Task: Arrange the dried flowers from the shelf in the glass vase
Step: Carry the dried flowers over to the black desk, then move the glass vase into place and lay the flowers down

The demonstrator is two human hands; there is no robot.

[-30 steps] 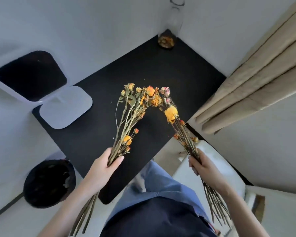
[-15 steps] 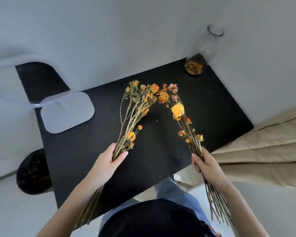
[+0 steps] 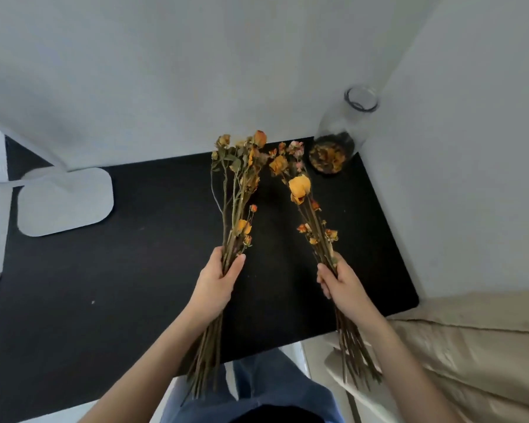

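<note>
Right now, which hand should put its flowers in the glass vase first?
Probably the right hand. Its bunch already leans toward the glass vase in the far right corner; the left hand is farther away.

Dried flowers, left bunch (image 3: 239, 190): long brown-green stems, faded orange and yellow heads with withered leaves; held upright above the middle of the black table (image 3: 104, 285), stem ends trailing past its near edge. Dried flowers, right bunch (image 3: 309, 209): thin stems, one large yellow bloom with small orange and pink buds; leaned leftward, heads near those of the left bunch. Glass vase (image 3: 345, 129): clear, narrow-necked, upright in the table's far right corner, dried petals seen at its base.
</note>
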